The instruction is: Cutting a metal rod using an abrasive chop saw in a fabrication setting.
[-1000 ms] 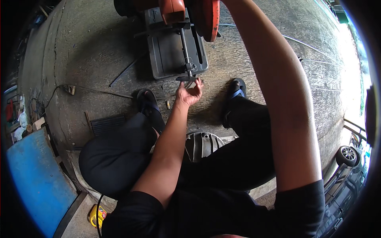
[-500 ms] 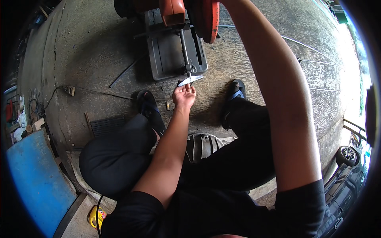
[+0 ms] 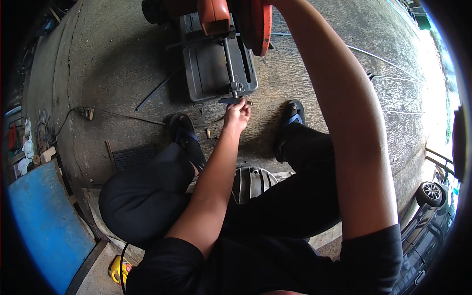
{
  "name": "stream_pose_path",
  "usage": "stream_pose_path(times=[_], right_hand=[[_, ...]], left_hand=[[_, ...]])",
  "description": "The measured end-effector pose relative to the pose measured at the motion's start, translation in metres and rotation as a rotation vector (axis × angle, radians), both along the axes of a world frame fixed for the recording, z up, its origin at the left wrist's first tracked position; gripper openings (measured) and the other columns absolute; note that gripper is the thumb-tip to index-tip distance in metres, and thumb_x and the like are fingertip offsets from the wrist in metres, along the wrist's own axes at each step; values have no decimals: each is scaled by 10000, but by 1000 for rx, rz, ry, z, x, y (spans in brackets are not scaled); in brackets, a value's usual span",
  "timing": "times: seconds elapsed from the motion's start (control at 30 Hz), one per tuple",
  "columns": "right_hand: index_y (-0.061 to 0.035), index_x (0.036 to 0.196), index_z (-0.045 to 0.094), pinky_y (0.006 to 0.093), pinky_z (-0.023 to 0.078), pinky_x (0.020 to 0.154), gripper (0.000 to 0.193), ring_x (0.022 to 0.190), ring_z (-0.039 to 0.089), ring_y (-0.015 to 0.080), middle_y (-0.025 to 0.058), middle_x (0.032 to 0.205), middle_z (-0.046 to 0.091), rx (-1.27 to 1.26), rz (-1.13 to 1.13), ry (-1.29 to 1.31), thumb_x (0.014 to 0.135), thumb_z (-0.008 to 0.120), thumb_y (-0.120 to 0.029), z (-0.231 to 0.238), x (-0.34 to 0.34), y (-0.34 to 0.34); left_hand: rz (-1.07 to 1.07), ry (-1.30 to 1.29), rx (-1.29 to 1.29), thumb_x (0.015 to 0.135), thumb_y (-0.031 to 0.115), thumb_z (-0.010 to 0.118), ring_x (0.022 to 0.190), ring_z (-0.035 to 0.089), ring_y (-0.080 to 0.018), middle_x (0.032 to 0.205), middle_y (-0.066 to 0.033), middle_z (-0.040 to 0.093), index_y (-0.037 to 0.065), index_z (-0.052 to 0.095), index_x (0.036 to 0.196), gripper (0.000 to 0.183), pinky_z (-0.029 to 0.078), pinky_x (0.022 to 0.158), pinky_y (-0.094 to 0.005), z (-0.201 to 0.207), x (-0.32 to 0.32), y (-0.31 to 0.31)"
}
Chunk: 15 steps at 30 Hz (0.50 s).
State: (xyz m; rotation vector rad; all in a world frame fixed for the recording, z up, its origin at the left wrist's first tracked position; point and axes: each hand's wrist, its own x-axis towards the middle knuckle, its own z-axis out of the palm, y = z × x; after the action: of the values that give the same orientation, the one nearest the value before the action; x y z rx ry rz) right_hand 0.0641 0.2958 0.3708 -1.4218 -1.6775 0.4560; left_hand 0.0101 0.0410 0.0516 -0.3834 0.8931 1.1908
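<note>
I squat over a chop saw with a dark metal base (image 3: 211, 64) and an orange blade guard (image 3: 256, 24) on a concrete floor. My left hand (image 3: 237, 115) reaches to the base's near edge, its fingers pinched on the small dark crank handle (image 3: 229, 100) at the end of the vise's screw rod (image 3: 228, 64). My right forearm (image 3: 339, 98) stretches up past the guard to the picture's top edge. The right hand itself is out of sight there.
My feet in blue-strapped sandals (image 3: 182, 128) (image 3: 294, 110) flank the saw. A grey ribbed metal cover (image 3: 250, 182) lies under me, a dark grate (image 3: 130, 157) and a cable (image 3: 123, 115) to the left. A blue board (image 3: 44, 221) leans at lower left; a car wheel (image 3: 430, 193) is at right.
My left hand has stayed at the crank handle and worked it round; the handle's angle differs in each frame. The hand sits slightly higher now. The right arm has not moved.
</note>
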Motion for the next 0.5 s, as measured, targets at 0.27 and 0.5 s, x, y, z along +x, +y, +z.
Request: stream_pose_path(times=[0.27,0.5], right_hand=[[54,950,609,446,479,857,396,969,601,436,299,951,633,-38,-23,-18,705,592,-257,-6,18,-2],[55,956,606,443,478,859,400,971,602,433,299,952,633,-6,7,12,706,590,-257,3,-6,-3]], left_hand=[[-158,-262,-425,902,284,505,696,581,-179,710,-65,584,4,582,824,301,458,634,-293,28,2,-1],[112,528,26,775,-16,497,664,536,-103,744,-21,570,119,549,763,145,464,579,-317,-13,-14,-7]])
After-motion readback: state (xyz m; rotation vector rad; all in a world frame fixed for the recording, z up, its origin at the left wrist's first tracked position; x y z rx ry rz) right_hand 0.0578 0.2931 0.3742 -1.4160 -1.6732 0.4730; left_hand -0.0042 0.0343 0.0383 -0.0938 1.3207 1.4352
